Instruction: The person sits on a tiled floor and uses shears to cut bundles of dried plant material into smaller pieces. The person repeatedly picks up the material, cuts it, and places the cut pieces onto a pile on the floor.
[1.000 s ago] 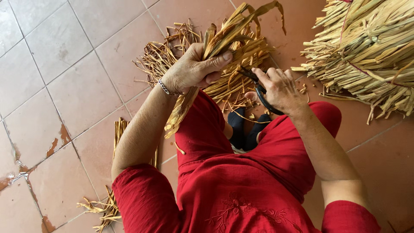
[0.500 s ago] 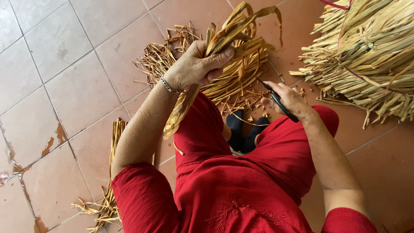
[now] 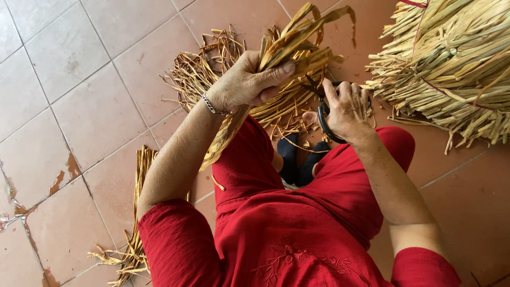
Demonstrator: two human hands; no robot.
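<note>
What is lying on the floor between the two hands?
In the head view, between the left hand and the right hand with scissors, loose cut straw pieces lie on the tiles.

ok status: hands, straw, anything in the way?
Left hand gripping a straw bunch, upright. Right hand holding black scissors beside it. Cut scraps on floor behind, big bundle to the right; nothing blocking.

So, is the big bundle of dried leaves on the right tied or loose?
Tied. A thin red string crosses the big bundle and holds its dried strips packed together, unlike the loose scraps scattered on the floor tiles.
</note>
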